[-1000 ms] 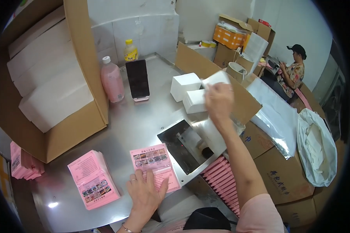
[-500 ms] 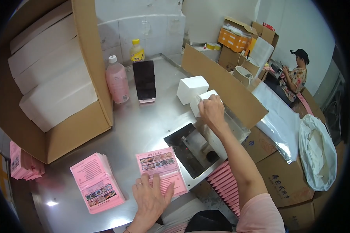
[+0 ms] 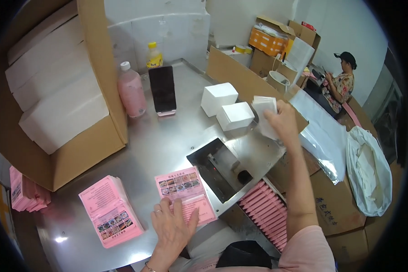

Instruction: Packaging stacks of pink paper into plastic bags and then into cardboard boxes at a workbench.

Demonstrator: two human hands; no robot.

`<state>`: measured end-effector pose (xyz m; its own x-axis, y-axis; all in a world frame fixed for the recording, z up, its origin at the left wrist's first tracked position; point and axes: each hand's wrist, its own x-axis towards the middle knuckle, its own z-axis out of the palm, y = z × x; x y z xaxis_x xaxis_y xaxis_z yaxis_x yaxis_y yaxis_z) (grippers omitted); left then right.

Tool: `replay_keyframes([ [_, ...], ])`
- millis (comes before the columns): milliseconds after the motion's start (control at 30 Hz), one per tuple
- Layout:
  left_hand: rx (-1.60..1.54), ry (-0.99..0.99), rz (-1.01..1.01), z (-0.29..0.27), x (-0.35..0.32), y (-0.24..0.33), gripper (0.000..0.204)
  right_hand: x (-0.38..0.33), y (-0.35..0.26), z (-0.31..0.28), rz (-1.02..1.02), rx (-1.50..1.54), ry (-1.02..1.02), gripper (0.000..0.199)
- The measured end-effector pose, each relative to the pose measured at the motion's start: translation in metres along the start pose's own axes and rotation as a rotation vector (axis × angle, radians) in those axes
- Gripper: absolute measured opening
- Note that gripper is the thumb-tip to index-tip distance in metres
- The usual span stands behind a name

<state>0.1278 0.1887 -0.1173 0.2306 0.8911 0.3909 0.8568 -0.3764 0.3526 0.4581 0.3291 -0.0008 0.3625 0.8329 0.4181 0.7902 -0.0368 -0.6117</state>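
Observation:
My left hand [image 3: 174, 224] lies with its fingers spread over the lower part of a pink printed packet [image 3: 180, 180] with small food pictures. Over the table's right edge, my right hand [image 3: 283, 120] pinches a thin white stack of what looks like folded tissues [image 3: 264, 105]. Just left of that hand, two white blocks stand close together, a front block [image 3: 235, 117] and a rear block [image 3: 219, 97]. Between the hands is a rectangular dark opening [image 3: 213, 174] in the metal tabletop. A pile of pink packets [image 3: 109, 211] sits left of my left hand.
An open carton [image 3: 84, 156] with white blocks stands at the left. A pink bottle [image 3: 132, 93], yellow-capped bottle [image 3: 153, 56] and upright phone [image 3: 162, 90] stand at the back. Pink packets [image 3: 263, 213] fill a box below the right edge. A person [image 3: 337, 88] sits at the far right.
My right hand has moved right, away from the front white block, and now carries a thin white stack. My left hand stays on the pink packet. The view has shifted slightly.

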Motion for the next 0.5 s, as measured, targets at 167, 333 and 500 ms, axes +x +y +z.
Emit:
replay_keyframes([
  [167,-0.03,0.05,0.014,0.0,0.003,0.008,0.052,-0.01,0.077,0.011,-0.127,-0.555,-0.607,0.04],
  [333,0.01,0.051,-0.005,0.001,0.0,0.004,0.052,-0.047,0.075,0.012,0.176,0.585,-0.21,0.025],
  [500,0.037,0.029,0.011,-0.001,-0.001,0.008,0.051,-0.069,0.086,0.024,0.229,0.547,-0.19,0.022],
])
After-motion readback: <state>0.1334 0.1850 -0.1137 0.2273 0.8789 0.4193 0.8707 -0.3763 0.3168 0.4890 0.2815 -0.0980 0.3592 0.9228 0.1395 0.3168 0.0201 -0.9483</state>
